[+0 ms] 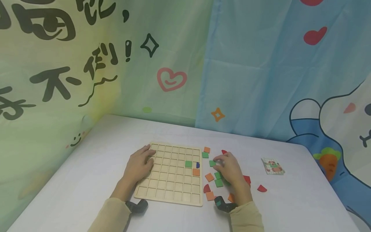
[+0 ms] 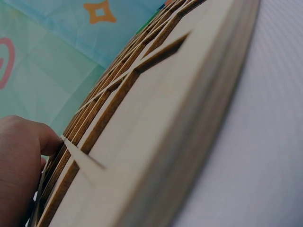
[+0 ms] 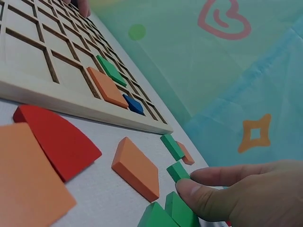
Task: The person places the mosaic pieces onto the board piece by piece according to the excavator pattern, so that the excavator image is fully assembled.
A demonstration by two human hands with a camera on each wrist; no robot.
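White table [image 1: 290,199]; green square [image 3: 178,171] pinched between right fingers [image 3: 199,198].

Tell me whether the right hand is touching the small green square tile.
Touching. The right wrist view shows the right hand with thumb and forefinger tips pinching the green square tile on the table.

— What can't we make out here?
— The picture on the small card [image 1: 272,166] is too small for us to read, and the right hand [image 1: 230,169] covers part of the green tiles [image 1: 218,179].
— And on the left wrist view?
— We see only a blurred edge of the wooden board [image 2: 189,118], cut off by the frame.
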